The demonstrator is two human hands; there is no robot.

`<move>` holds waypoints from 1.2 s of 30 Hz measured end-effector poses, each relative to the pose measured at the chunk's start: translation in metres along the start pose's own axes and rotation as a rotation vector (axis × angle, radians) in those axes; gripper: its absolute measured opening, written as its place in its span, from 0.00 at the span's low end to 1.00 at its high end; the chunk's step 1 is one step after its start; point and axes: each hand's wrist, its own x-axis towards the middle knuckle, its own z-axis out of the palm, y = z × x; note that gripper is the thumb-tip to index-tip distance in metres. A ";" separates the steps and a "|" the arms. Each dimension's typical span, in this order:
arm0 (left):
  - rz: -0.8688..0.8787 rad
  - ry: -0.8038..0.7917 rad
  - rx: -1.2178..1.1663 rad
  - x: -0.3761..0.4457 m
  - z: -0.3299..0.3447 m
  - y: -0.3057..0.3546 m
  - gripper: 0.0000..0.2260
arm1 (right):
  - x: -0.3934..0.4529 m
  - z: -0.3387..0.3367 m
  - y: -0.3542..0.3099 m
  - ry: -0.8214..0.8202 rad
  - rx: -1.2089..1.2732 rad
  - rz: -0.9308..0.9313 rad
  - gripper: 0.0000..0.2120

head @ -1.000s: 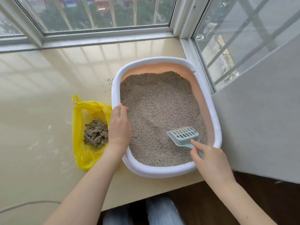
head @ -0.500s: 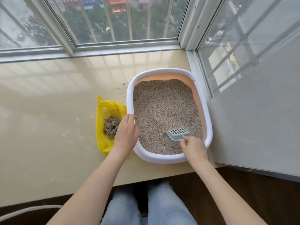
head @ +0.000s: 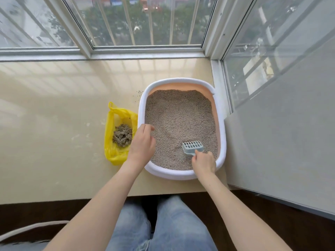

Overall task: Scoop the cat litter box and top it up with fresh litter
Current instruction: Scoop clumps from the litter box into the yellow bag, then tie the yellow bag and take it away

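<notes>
The litter box point(head: 182, 175), white-rimmed and filled with grey litter point(head: 178, 124), sits on the tabletop point(head: 54, 124) in the window corner. The left hand point(head: 142, 144) rests on its left rim, fingers loosely curled over the edge. The right hand point(head: 204, 163) grips the handle of the scoop point(head: 192, 147), whose slotted head lies on the litter near the right wall. Just left of the box, a yellow bag point(head: 116, 153) holds 1 clump point(head: 122, 135).

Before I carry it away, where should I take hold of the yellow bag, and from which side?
Probably grip the yellow bag by its handle loop at the far end, coming from above on its left. The bag lies flat and open on the sill, with a clump of scooped litter in its middle, so lifting by the far loop alone may spill; gather the mouth first. The left hand is nearest.
</notes>
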 end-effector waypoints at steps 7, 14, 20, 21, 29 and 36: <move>-0.015 -0.014 0.010 -0.007 -0.003 -0.006 0.10 | -0.002 0.008 0.008 -0.077 -0.069 -0.037 0.17; -0.089 -0.007 0.027 -0.002 -0.037 -0.037 0.10 | -0.004 -0.016 -0.032 0.138 0.100 -0.083 0.15; -0.268 0.025 0.005 0.016 -0.070 -0.100 0.12 | -0.029 -0.019 -0.138 0.092 0.620 -0.241 0.16; -0.280 0.022 -0.013 0.019 -0.073 -0.111 0.12 | -0.034 -0.014 -0.156 0.046 0.708 -0.233 0.15; -0.300 -0.072 -0.138 0.055 -0.078 -0.201 0.15 | -0.034 0.090 -0.263 -0.413 1.454 0.604 0.05; -0.419 -0.178 -0.229 0.118 -0.034 -0.245 0.27 | -0.024 0.128 -0.285 -0.297 1.655 0.830 0.21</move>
